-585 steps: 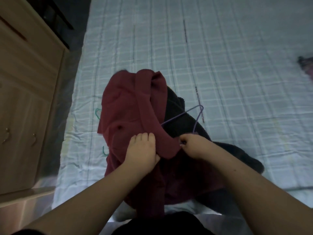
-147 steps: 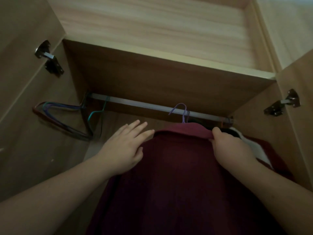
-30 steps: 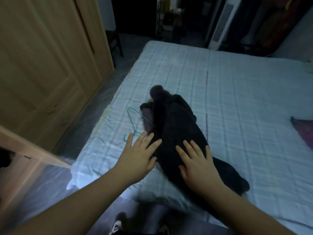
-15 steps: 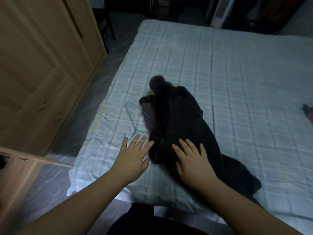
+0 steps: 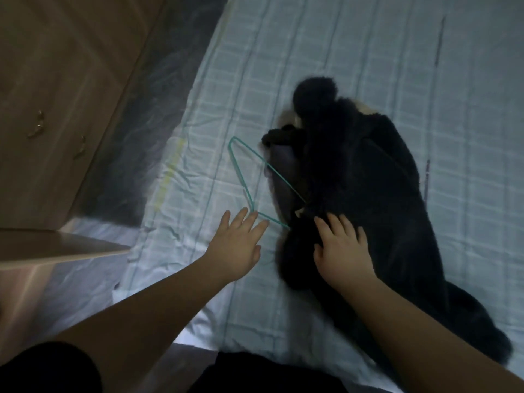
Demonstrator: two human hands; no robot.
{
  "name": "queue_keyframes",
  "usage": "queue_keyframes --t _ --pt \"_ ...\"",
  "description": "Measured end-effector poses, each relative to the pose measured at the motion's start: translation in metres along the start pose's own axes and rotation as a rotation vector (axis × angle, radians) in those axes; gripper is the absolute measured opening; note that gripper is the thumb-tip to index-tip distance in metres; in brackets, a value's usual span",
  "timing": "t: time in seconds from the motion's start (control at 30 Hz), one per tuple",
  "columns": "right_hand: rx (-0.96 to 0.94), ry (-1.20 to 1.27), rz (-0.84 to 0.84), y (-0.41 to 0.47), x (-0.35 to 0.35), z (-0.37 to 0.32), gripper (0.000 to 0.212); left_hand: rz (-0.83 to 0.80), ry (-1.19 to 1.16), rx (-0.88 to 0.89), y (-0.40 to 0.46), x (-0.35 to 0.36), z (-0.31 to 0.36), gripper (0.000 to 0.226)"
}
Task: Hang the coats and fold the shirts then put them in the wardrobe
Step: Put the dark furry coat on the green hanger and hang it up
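A dark fuzzy coat [image 5: 368, 180] lies lengthwise on the bed, its furry collar toward the far end. A thin teal wire hanger [image 5: 241, 177] lies on the sheet just left of the coat, its right part running under the fabric. My left hand [image 5: 238, 242] reaches over the sheet with straight fingers, the fingertips at the hanger's near corner. My right hand [image 5: 343, 248] rests flat on the coat's near left edge, fingers spread. Neither hand grips anything.
The bed has a pale checked sheet [image 5: 368, 52]. A wooden wardrobe [image 5: 56, 95] with small metal handles stands to the left across a narrow strip of floor. An open wardrobe door edge [image 5: 56, 248] juts in at the lower left.
The view has tilted down and closer to the bed. My left hand has slid forward to the hanger's near corner; my right hand has stayed on the coat.
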State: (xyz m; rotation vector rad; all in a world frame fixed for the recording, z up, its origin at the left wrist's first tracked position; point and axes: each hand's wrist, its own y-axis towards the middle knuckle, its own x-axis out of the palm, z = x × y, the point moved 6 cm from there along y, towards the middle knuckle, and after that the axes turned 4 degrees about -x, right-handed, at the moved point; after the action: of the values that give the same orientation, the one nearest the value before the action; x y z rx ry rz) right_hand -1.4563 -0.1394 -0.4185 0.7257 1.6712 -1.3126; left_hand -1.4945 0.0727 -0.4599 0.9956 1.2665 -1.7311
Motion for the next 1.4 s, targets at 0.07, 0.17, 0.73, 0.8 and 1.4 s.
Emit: queue_keyframes --t 0.07,0.17,0.73,0.8,1.4 --pt "0.045 0.0 -0.031 0.016 0.017 0.007 0.063 -0.027 -0.046 -0.028 0.026 0.019 -0.003 0.061" --pt "0.09 0.002 -0.011 0.031 0.04 0.011 0.066 -0.072 -0.082 -0.073 0.061 0.048 -0.007 0.064" --pt "0.291 0.338 0.207 0.043 0.033 0.036 0.059 -0.093 -1.958 -0.984 0.078 0.102 0.03 0.018" --pt "0.27 0.27 0.13 0.052 0.03 0.03 0.045 0.0 -2.12 -1.059 0.085 0.093 0.031 0.018" --pt "0.219 1.097 -0.125 -0.003 0.033 -0.014 0.039 -0.115 -1.753 -0.706 0.011 0.036 0.049 0.019"
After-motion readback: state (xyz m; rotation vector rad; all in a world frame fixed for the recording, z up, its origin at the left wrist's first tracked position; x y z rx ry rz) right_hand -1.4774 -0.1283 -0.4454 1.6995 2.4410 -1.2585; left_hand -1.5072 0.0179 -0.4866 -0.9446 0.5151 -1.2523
